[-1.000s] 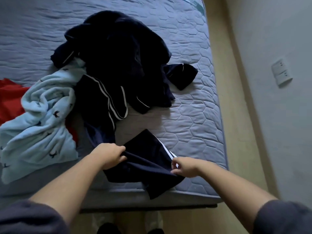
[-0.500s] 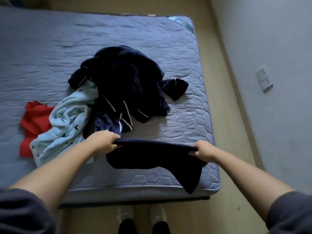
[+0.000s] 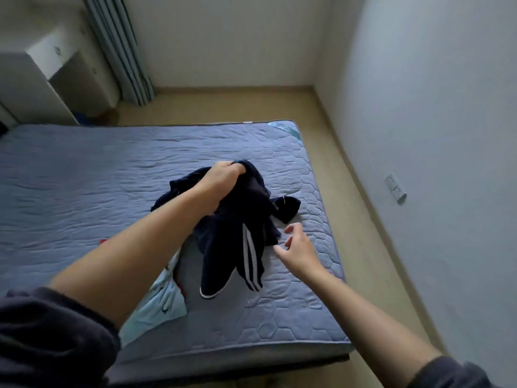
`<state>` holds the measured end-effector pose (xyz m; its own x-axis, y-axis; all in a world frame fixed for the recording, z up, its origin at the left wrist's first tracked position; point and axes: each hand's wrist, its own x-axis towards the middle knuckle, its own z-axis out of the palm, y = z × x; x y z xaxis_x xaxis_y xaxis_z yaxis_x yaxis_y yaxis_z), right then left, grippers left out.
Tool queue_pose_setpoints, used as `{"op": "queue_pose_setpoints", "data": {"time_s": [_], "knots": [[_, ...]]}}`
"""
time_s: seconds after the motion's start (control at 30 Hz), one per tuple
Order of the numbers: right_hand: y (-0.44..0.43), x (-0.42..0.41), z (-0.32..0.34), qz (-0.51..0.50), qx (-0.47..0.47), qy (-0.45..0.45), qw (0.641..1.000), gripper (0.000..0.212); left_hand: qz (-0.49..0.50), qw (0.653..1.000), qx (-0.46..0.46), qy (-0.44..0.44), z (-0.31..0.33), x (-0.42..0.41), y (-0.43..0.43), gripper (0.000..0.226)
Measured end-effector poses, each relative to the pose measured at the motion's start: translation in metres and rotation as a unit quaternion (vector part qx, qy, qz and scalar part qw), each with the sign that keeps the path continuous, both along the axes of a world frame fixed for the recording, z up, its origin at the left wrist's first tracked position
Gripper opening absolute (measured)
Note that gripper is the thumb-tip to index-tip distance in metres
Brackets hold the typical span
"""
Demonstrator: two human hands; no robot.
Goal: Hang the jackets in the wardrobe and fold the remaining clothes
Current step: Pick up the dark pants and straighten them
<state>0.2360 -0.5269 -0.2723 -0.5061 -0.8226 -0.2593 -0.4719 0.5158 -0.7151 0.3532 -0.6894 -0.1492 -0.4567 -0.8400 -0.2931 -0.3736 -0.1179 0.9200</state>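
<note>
Head view: grips navy white-striped track garment (image 3: 223,247) in left hand (image 3: 223,177) alone, raised over grey quilted bed (image 3: 84,177); has let go with right hand (image 3: 296,247), loosely open, empty; probably regripping before folding.

Dim cool daylight, faint shadow beside dark clothes (image 3: 221,247) on mattress (image 3: 84,177), wide-angle bend at edges, walls (image 3: 433,135) curve, slight blur overall, sleeves (image 3: 50,337) soft in fg.

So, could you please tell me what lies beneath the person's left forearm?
A pale blue printed garment and a sliver of red cloth on the mattress; the forearm hides the rest.
</note>
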Motion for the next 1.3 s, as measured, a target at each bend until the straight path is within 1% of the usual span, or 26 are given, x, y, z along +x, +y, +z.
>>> {"op": "queue_pose_setpoints", "data": {"time_s": [0.07, 0.1, 0.13, 0.2, 0.27, 0.3, 0.33, 0.37, 0.43, 0.47, 0.5, 0.53, 0.6, 0.63, 0.7, 0.73, 0.8, 0.87, 0.9, 0.93, 0.97, 1.03, 1.1, 1.17, 1.2, 1.3], "knots": [[0.005, 0.014, 0.013, 0.007, 0.004, -0.100, 0.995, 0.030, 0.049, 0.996, 0.039, 0.062, 0.038, -0.005, 0.005, 0.018], [0.008, 0.022, 0.017, 0.033, 0.009, -0.144, 0.989, 0.034, 0.063, 0.992, 0.056, 0.094, 0.056, -0.007, 0.009, 0.016], [0.011, 0.029, 0.018, 0.058, 0.019, -0.154, 0.986, 0.043, 0.072, 0.987, 0.069, 0.124, 0.074, -0.009, 0.012, 0.016], [0.016, 0.034, 0.021, 0.054, 0.019, -0.115, 0.992, 0.067, 0.069, 0.978, 0.077, 0.184, 0.104, -0.009, 0.017, 0.018], [0.015, 0.031, 0.026, -0.001, -0.019, -0.087, 0.996, 0.084, 0.049, 0.970, 0.074, 0.228, 0.130, -0.010, 0.021, 0.018], [0.013, 0.027, 0.030, -0.023, -0.027, -0.081, 0.996, 0.088, 0.043, 0.966, 0.074, 0.243, 0.142, -0.010, 0.023, 0.017], [0.009, 0.023, 0.034, -0.036, -0.028, -0.076, 0.996, 0.087, 0.043, 0.963, 0.073, 0.254, 0.153, -0.010, 0.025, 0.016], [0.005, 0.018, 0.038, -0.041, -0.028, -0.067, 0.997, 0.078, 0.047, 0.961, 0.069, 0.263, 0.162, -0.009, 0.026, 0.015], [0.000, 0.006, 0.051, -0.059, -0.027, -0.050, 0.997, 0.040, 0.049, 0.955, 0.059, 0.287, 0.176, -0.006, 0.023, 0.017], [0.000, 0.000, 0.061, -0.070, -0.035, -0.059, 0.995, 0.021, 0.048, 0.951, 0.051, 0.300, 0.180, -0.003, 0.019, 0.019], [0.002, -0.008, 0.071, -0.076, -0.051, -0.079, 0.993, 0.008, 0.055, 0.948, 0.036, 0.312, 0.182, 0.004, 0.011, 0.022], [0.004, -0.016, 0.083, -0.080, -0.071, -0.097, 0.989, 0.009, 0.071, 0.945, 0.015, 0.318, 0.181, 0.012, 0.001, 0.024], [0.010, -0.037, 0.110, -0.091, -0.118, -0.131, 0.980, 0.023, 0.124, 0.944, -0.013, 0.306, 0.171, 0.034, -0.023, 0.028], [0.012, -0.044, 0.126, -0.093, -0.141, -0.158, 0.973, 0.024, 0.153, 0.946, -0.013, 0.284, 0.163, 0.044, -0.033, 0.031], [0.012, -0.055, 0.161, -0.078, -0.185, -0.229, 0.952, 0.018, 0.192, 0.961, 0.001, 0.199, 0.135, 0.060, -0.047, 0.031], [0.008, -0.057, 0.177, -0.059, -0.198, -0.260, 0.943, 0.016, 0.191, 0.972, 0.010, 0.138, 0.121, 0.065, -0.048, 0.026], [-0.004, -0.054, 0.208, -0.018, -0.205, -0.299, 0.932, 0.021, 0.144, 0.989, 0.021, 0.010, 0.098, 0.064, -0.036, 0.014], [-0.018, -0.045, 0.231, 0.002, -0.214, -0.324, 0.922, 0.021, 0.078, 0.994, -0.013, -0.072, 0.082, 0.056, -0.021, 0.019], [-0.025, -0.039, 0.238, -0.004, -0.219, -0.335, 0.916, 0.019, 0.057, 0.994, -0.049, -0.075, 0.077, 0.051, -0.014, 0.024], [-0.031, -0.033, 0.242, -0.018, -0.221, -0.353, 0.909, 0.016, 0.037, 0.994, -0.085, -0.057, 0.074, 0.046, -0.007, 0.025], [-0.036, -0.028, 0.245, -0.035, -0.222, -0.379, 0.897, 0.013, 0.015, 0.993, -0.117, -0.023, 0.071, 0.042, 0.001, 0.019], [-0.045, -0.020, 0.244, -0.073, -0.232, -0.428, 0.871, 0.016, -0.027, 0.989, -0.139, 0.046, 0.066, 0.037, 0.020, 0.003], [-0.051, -0.013, 0.242, -0.103, -0.242, -0.459, 0.849, 0.020, -0.065, 0.985, -0.136, 0.088, 0.061, 0.035, 0.037, 0.012], [-0.056, -0.007, 0.241, -0.110, -0.256, -0.490, 0.826, 0.020, -0.094, 0.982, -0.138, 0.087, 0.059, 0.032, 0.045, 0.017], [-0.058, -0.004, 0.241, -0.115, -0.263, -0.504, 0.815, 0.019, -0.103, 0.981, -0.145, 0.072, 0.058, 0.031, 0.046, 0.025], [-0.062, 0.002, 0.241, -0.117, -0.280, -0.524, 0.796, 0.019, -0.104, 0.976, -0.189, -0.005, 0.052, 0.028, 0.042, 0.049]]}}
